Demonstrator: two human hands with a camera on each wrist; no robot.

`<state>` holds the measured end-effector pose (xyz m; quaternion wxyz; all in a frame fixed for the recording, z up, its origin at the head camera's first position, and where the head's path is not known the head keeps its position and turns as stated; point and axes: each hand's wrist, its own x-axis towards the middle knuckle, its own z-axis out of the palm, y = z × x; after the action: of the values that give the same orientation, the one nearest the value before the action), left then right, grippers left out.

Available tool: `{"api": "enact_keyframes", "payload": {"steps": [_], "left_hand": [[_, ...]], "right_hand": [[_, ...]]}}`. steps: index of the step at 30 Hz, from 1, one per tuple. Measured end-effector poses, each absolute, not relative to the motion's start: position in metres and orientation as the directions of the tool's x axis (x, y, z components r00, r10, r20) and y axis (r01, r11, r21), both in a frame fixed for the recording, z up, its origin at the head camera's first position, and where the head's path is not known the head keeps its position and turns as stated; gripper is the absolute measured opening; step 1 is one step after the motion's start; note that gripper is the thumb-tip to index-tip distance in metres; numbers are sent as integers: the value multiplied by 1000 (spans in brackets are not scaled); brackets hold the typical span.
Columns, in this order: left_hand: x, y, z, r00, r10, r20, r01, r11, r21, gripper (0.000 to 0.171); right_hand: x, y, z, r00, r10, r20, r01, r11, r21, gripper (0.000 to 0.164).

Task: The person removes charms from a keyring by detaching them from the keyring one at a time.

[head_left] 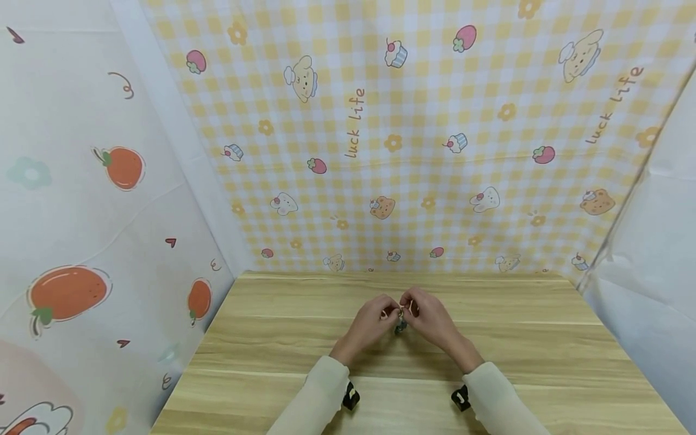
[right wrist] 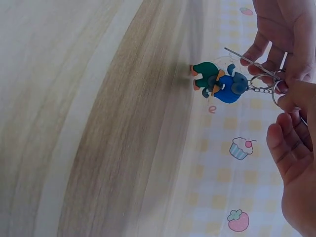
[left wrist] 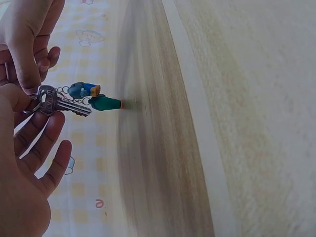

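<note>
Above the wooden table my left hand (head_left: 372,320) and right hand (head_left: 432,317) meet, fingertips nearly touching. Between them is a silver key (left wrist: 74,106) with metal rings (right wrist: 277,94). Thumb and finger of my left hand pinch the rings beside the key's head, while its other fingers spread loosely. My right hand pinches a ring from the other side. Short chains carry two small figurine charms, one blue-bodied (right wrist: 228,91) and one green (left wrist: 105,102) with orange feet. They hang below the fingers, over the tabletop. Fingertips hide part of the rings.
The wood-grain table (head_left: 261,344) spreads out on all sides of the hands. Behind it hangs a yellow checked cloth (head_left: 413,181), with a white printed sheet (head_left: 81,229) at the left. Black wrist devices (head_left: 350,397) show beside the pale sleeves (head_left: 318,393).
</note>
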<state>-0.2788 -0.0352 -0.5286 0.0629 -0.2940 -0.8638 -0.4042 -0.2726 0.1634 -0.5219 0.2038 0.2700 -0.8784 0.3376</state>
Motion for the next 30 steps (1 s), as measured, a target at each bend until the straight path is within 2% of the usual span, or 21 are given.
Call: {"api": "enact_keyframes", "payload": {"steps": [7, 19, 30], "left_hand": [[-279, -36, -528, -821, 460, 338, 553, 494, 671, 17], [-280, -37, -528, -867, 426, 260, 458, 471, 754, 20], [-280, -39, -528, -887, 413, 208, 393, 435, 810, 20]], "right_hand": [[-274, 166, -523, -772, -372, 516, -627, 579, -522, 24], [-271, 169, -521, -749, -469, 468, -663, 504, -554, 27], [-271, 171, -525, -686, -515, 514, -727, 488, -483, 20]]}}
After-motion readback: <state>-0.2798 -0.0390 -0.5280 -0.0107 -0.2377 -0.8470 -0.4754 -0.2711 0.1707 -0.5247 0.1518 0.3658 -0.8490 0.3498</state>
